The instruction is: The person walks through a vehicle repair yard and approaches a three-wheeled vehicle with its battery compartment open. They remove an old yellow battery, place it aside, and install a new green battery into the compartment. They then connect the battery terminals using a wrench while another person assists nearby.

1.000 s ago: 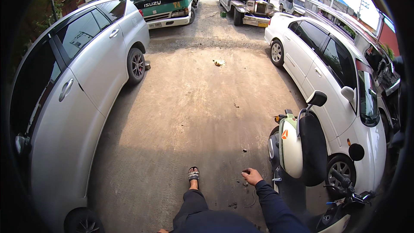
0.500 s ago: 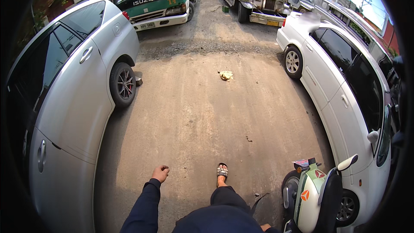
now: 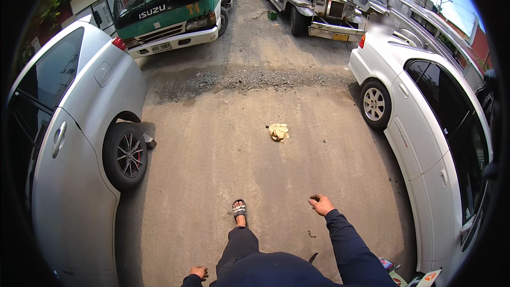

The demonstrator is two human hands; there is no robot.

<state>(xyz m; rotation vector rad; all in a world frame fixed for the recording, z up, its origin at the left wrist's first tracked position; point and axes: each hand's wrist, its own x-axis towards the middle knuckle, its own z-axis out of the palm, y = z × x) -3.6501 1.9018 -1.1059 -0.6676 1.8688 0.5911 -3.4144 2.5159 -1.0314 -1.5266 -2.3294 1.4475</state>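
Observation:
Both of my hands are empty. In front of me on the right, my right hand (image 3: 321, 204) hangs over the concrete with its fingers loosely bent and not closed on anything. My left hand (image 3: 200, 272) is low beside my left thigh, small in view, its fingers slightly bent and apart. Neither hand touches anything. My sandalled foot (image 3: 239, 210) is forward on the ground between them. Farther ahead lies a crumpled yellowish cloth (image 3: 278, 132), out of reach of both hands.
A silver car (image 3: 85, 143) stands on the left, a block (image 3: 150, 141) by its wheel. On the right is a white car (image 3: 419, 127), with part of a scooter (image 3: 396, 276) near me. Beyond a gravel strip (image 3: 234, 81) stand a green truck (image 3: 164, 13) and a jeepney (image 3: 329, 10) with its hood raised.
I have stepped forward; the cloth and vehicles are nearer, and the scooter has slid toward the lower edge. My right arm has swung forward, my left arm back. The other foot now leads.

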